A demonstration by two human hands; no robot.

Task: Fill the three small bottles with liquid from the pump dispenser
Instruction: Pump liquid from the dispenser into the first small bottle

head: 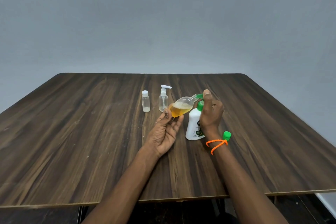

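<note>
The dark wood-grain table (91, 132) carries all items. The white plastic pump dispenser with green pump head (194, 125) stands upright near centre-right. The right hand (211, 112) wraps its neck, thumb raised over the pump head. The left hand (166, 131) pinches the base of a clear teardrop-shaped bottle part-filled with amber liquid (181, 108), tilted so that its neck meets the green spout.

Judgement: filling is in progress. Keep the mouth seated on the spout, press in slow full strokes, and raise the bottle upright before the level nears the neck.

Behind stand a clear small pump-top bottle (163, 99) and a clear white-capped small bottle (145, 101), both apparently near empty. A loose green cap (226, 135) lies by the right wrist.
</note>
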